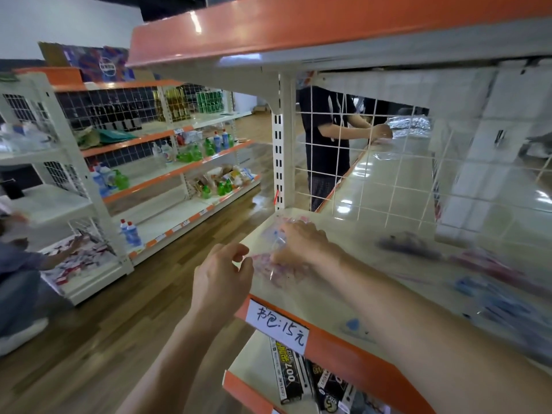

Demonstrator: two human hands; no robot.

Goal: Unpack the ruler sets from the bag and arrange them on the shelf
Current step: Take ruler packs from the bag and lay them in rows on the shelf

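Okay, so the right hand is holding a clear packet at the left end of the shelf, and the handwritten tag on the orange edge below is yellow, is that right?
Not quite. The tag is white, not yellow, as the head view shows. The rest holds: the right hand holds the clear packet at the left end of the shelf, above the orange edge.

Retail shop, prob. a small supermkt. Metal gondola racks (98, 186) w/ orange edge strips (167, 174) are standing in rows along a wood-look floor (119, 309). A handwritten price label (277, 325) reading 15 元 is hanging on the front of the near shelf (358, 231). Across the aisle, racks are carrying dark bottles (119, 116), green spray bottles (191, 153), blue-white cleaner bottles (131, 234) & snack packs (227, 174), w/ small price tags (182, 224) sitting on the edges. White wire mesh (373, 180) is backing the shelves. Boxed goods (288, 375) are lying one level down.
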